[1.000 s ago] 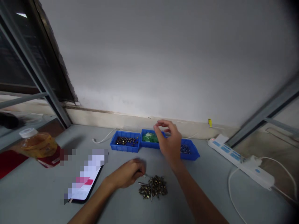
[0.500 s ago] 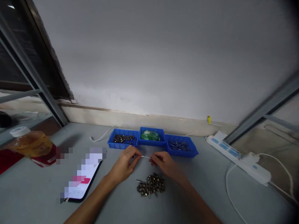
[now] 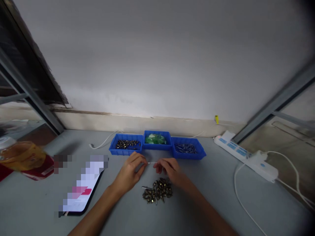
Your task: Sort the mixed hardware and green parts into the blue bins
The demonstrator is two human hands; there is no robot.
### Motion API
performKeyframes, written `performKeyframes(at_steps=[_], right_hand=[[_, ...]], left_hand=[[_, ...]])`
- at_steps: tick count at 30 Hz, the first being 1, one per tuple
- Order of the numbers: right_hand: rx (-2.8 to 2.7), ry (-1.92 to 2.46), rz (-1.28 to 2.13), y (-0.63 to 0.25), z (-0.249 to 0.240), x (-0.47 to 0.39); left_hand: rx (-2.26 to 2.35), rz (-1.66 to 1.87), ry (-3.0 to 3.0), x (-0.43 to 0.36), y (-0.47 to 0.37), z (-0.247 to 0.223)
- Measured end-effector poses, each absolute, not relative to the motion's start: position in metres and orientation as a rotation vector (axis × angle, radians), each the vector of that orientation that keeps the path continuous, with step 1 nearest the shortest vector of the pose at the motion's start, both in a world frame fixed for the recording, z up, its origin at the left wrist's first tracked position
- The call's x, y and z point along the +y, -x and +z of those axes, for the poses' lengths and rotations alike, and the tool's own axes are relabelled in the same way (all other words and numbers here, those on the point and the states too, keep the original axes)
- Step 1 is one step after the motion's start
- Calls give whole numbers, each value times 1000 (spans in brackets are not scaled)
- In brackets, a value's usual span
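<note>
Both forearms reach in from the lower edge of the view and slant inward, bringing the left hand [image 3: 130, 172] and the right hand [image 3: 171, 170] close together but apart. The left hand's thumb and index finger pinch together, its knuckles uppermost. The right hand's fingers [image 3: 158, 166] curl inward, pointing toward the left hand, its back raised.

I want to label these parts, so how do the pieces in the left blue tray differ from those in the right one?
The short pieces at left are stubby; the thin pieces at right are longer and slimmer.
The short pieces look dark and brassy; the thin pieces look silvery grey.
Both look metallic and lie loose.
</note>
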State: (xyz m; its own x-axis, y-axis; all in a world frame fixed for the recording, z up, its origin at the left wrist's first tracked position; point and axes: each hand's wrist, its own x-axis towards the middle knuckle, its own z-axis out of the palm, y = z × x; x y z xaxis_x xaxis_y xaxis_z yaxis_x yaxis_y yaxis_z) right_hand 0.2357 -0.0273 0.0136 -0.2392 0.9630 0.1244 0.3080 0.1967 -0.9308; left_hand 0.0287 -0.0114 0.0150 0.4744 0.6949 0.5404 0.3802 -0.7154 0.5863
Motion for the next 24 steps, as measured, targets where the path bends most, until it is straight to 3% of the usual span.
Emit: performKeyframes(at_steps=[8, 16, 20, 24], right_hand=[[-1714, 1214, 917, -234, 9, -28], [-774, 1001, 1027, -239, 11, -17], [-1119, 1150, 1168, -229, 5, -25], [-1498, 1210, 1074, -224, -1, -30]], left_hand=[[984, 1037, -2419, -11, -28, 11], [1064, 723, -2518, -8, -26, 6], [882, 536, -2443, -13, -25, 12], [802, 442, -2345, -17, -19, 18]])
